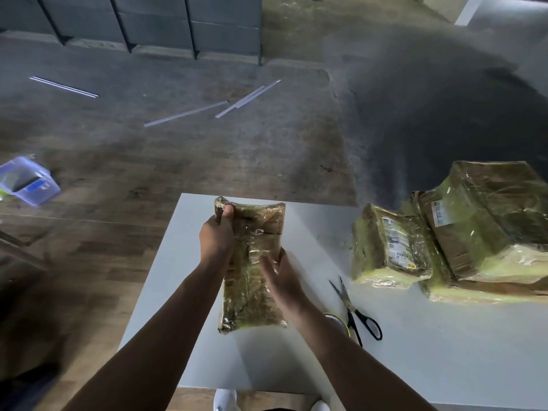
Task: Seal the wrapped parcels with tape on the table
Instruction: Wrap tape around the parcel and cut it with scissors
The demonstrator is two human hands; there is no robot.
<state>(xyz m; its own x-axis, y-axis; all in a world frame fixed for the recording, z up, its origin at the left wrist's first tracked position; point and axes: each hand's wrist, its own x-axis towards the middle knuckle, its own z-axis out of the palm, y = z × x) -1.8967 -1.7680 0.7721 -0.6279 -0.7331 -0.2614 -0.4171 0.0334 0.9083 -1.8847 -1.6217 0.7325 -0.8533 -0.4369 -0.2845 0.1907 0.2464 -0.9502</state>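
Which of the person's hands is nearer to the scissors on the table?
Right. The right hand rests on the parcel, just left of the scissors; the left hand grips the parcel's far-left corner, farther off.

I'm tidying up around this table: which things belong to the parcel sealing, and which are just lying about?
For the job: the parcel, gripped by the left hand with the right hand on it; tape roll; scissors; wrapped parcels on the table.
Lying about: plastic box and white strips on the floor.
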